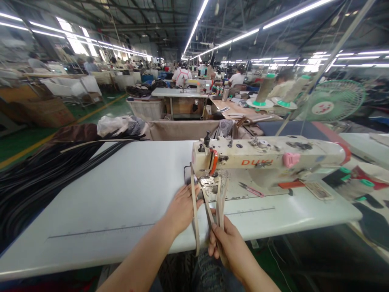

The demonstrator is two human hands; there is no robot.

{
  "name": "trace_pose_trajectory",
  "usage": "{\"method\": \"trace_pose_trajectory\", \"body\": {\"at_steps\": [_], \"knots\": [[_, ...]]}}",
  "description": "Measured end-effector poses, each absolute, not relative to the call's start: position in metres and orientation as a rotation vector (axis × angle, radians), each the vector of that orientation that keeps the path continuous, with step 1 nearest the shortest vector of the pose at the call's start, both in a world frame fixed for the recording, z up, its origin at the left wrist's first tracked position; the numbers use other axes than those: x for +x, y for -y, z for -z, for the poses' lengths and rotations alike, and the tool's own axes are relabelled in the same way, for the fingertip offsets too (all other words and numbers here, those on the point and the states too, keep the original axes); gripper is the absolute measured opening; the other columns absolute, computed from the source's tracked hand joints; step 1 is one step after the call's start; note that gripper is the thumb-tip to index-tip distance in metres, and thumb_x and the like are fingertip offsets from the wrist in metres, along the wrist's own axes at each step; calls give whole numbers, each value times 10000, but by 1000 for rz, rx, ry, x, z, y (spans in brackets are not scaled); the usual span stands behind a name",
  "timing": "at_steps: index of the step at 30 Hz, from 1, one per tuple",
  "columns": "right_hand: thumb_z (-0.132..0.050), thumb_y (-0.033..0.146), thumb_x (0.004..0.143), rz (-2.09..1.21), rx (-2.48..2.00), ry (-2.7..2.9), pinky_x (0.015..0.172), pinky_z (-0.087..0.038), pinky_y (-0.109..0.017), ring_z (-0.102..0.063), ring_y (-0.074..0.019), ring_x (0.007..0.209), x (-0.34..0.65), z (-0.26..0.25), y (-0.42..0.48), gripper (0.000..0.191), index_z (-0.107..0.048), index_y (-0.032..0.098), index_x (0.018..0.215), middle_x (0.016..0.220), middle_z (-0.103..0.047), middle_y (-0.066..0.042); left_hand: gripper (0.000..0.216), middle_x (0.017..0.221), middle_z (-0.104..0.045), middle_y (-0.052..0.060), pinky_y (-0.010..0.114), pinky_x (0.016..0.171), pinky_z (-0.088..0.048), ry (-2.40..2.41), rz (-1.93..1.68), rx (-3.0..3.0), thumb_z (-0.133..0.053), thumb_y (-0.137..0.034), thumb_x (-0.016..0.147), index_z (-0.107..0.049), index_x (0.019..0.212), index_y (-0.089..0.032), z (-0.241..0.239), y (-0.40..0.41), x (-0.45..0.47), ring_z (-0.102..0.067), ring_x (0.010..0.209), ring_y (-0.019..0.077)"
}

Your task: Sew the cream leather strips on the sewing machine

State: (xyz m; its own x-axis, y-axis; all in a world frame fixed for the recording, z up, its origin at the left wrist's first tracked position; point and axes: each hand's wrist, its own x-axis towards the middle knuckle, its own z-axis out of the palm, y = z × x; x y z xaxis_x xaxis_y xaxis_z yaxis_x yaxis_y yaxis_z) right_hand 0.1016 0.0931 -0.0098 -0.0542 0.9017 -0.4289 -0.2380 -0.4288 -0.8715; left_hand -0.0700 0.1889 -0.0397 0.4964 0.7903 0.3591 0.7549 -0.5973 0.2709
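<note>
My left hand (184, 205) lies flat on the white sewing table with its fingers stretched toward the needle area of the sewing machine (237, 162). A narrow beige strap (195, 215) passes over its fingers and hangs past the table's front edge. Low at that edge, my right hand (224, 239) is closed around several beige strap lengths (220, 205), which run up toward the presser foot (209, 181). Whether the left fingertips press on a strap beside the foot is hard to make out.
Pink-handled thread snips (252, 190) lie on the machine bed. Long black strips (60, 178) are heaped at the table's left. Thread cones (264, 91) and a green fan (334, 101) stand behind the machine. Other people work at stations farther back.
</note>
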Motion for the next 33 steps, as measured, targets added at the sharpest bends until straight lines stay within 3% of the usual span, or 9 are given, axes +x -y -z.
{"method": "trace_pose_trajectory", "body": {"at_steps": [8,19,33], "knots": [[-651,503,796,-1638,-1346,808,353,-366,-179,-575,-129,386,95,5,-103,658,-375,194,1307,511,-546,117,440,1470,-511,108,474,1175,-353,-1378,-686,2678,-379,-399,1053,-458,1426,-178,42,-189,-69,-455,1381,255],[-694,479,747,-1647,-1286,738,359,-343,-179,-549,-119,383,89,10,-119,606,-433,213,1225,506,-558,111,354,1410,-571,100,494,1145,-409,-1309,-792,2634,-406,-297,1043,-532,1351,-177,42,-191,-72,-502,1342,251],[-739,479,741,-1664,-1245,680,430,-412,-199,-621,-122,464,88,11,-116,472,-520,199,1052,602,-633,58,386,1385,-589,118,505,1136,-425,-1290,-818,2650,-389,-312,1049,-530,1379,-170,40,-190,-72,-509,1336,258]]}}
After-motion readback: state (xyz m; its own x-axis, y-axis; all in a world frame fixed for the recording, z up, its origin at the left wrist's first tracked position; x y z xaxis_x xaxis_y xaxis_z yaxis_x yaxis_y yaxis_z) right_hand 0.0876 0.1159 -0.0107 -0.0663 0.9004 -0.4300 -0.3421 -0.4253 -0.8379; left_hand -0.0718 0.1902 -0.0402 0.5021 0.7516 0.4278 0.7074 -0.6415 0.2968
